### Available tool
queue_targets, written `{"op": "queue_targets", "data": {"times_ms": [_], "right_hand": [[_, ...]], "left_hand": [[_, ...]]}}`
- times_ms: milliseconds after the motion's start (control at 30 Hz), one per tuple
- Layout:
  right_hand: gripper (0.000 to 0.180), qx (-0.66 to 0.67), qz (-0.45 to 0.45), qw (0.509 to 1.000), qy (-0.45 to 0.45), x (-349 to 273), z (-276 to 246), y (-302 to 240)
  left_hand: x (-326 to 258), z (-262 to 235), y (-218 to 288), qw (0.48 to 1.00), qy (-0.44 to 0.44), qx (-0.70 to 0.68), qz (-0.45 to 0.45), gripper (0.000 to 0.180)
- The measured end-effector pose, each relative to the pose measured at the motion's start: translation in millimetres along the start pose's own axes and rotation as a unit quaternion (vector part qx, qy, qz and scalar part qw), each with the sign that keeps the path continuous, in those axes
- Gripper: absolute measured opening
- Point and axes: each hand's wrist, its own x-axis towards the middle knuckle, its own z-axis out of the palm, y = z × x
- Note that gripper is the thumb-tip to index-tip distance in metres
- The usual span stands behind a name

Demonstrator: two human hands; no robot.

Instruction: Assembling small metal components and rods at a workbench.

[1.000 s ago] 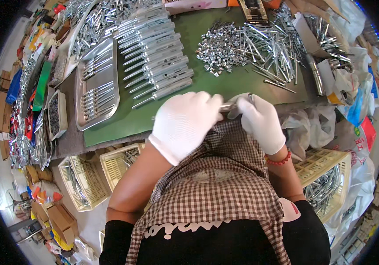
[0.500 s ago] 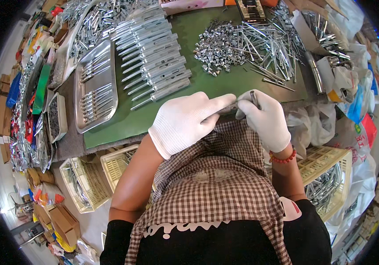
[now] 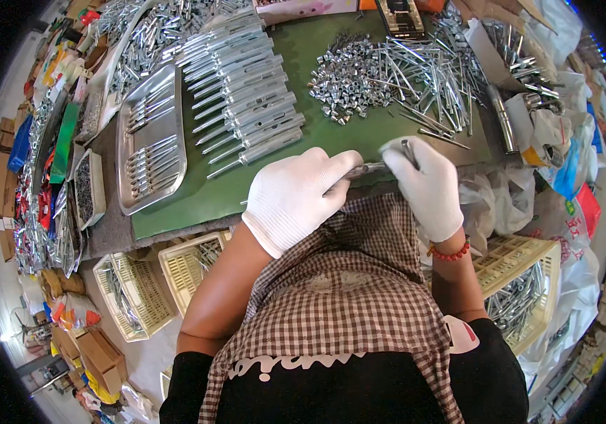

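My left hand [image 3: 299, 198], in a white knit glove, is closed around a thin silver metal rod assembly [image 3: 369, 169]. One end shows between the two hands, and a thin tip pokes out by the wrist. My right hand [image 3: 426, 187], also gloved, is curled and slightly blurred. It grips a short dark metal tool [image 3: 408, 151], whose end sticks up by the thumb; its exact kind is hidden. Beyond the left hand, a row of silver rod-and-sleeve assemblies [image 3: 264, 116] lies on the green mat [image 3: 349, 138]. A heap of small metal collars [image 3: 351, 81] and loose rods [image 3: 433, 78] lies farther back.
A steel tray [image 3: 184, 152] with several rod assemblies sits at the left. Cream baskets [image 3: 149, 300] and another basket [image 3: 525, 247] of metal parts stand below the table edge. Plastic bags [image 3: 515, 201] hang at the right. A dark-and-gold box [image 3: 400, 18] stands at the back.
My left index finger, stretched out before, has curled in. The hands have drawn slightly apart, and the rod assembly's end now shows between them. My right hand has turned a little.
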Motion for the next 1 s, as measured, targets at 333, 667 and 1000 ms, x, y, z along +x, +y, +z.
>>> {"op": "queue_targets", "data": {"times_ms": [333,667,1000], "right_hand": [[0.025,-0.456,-0.139,0.875,0.081,64,0,0],[0.014,-0.384,-0.259,0.866,0.19,80,-22,0],[0.011,-0.452,-0.297,0.841,0.008,98,-15,-12]], "left_hand": [[2,10,7,0.99,-0.048,0.115,-0.066,0.021],[2,13,4,0.991,-0.049,0.108,-0.066,0.022],[4,13,4,0.993,-0.043,0.091,-0.06,0.022]]}}
